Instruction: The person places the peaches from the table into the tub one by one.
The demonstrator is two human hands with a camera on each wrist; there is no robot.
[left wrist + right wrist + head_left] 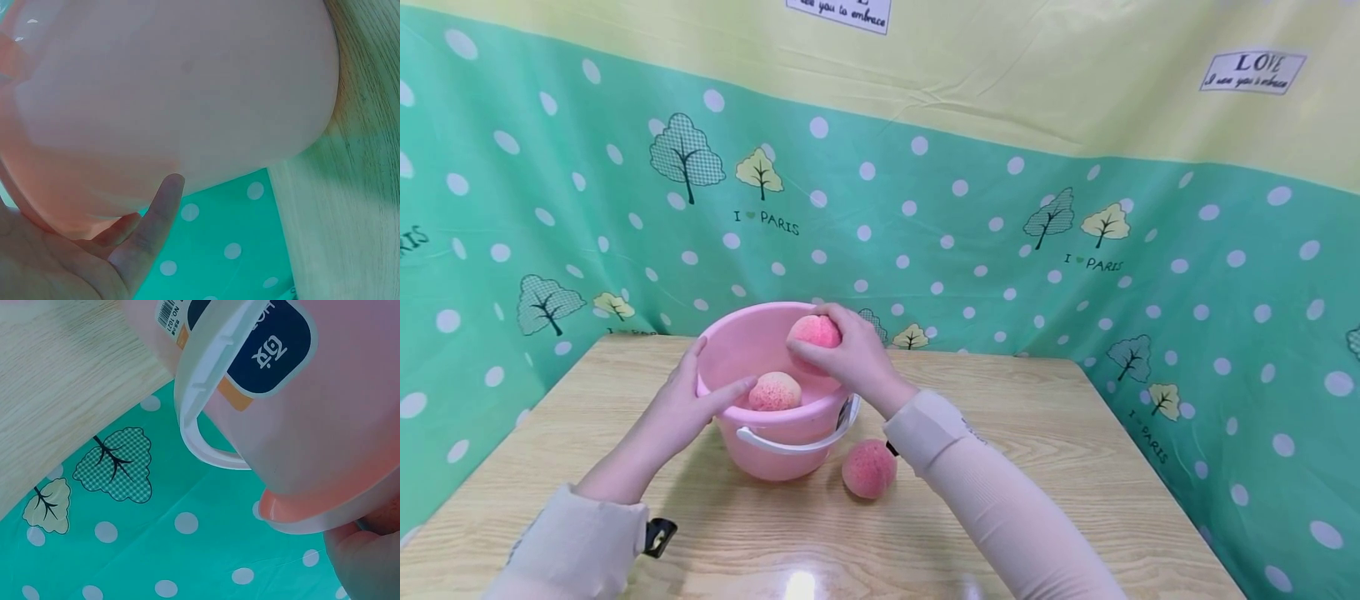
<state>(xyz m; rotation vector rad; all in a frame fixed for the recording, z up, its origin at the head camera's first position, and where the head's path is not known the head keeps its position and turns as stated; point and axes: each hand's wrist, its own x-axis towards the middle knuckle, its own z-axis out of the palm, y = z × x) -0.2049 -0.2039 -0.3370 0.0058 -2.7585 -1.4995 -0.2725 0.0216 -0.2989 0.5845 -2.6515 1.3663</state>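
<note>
A pink bucket [778,446] stands tilted toward me on the table, its white handle [805,447] hanging at the front. My left hand [688,400] holds its left rim, thumb over the inside and fingers along the outer wall. Inside the bucket lies a pale pink-speckled peach [775,392], near the left thumb. Over the right part of the opening, my right hand [861,354] grips a pink peach [816,332] between thumb and fingers. Another pink peach [869,469] rests on the table just right of the bucket, below the right wrist. In the right wrist view, the held peach is mostly hidden.
The wooden table [1015,442] extends to both sides of the bucket. Behind it and along both sides hangs a green and yellow curtain [925,225] printed with dots and trees. A dark label [275,353] is stuck on the bucket's side near the handle.
</note>
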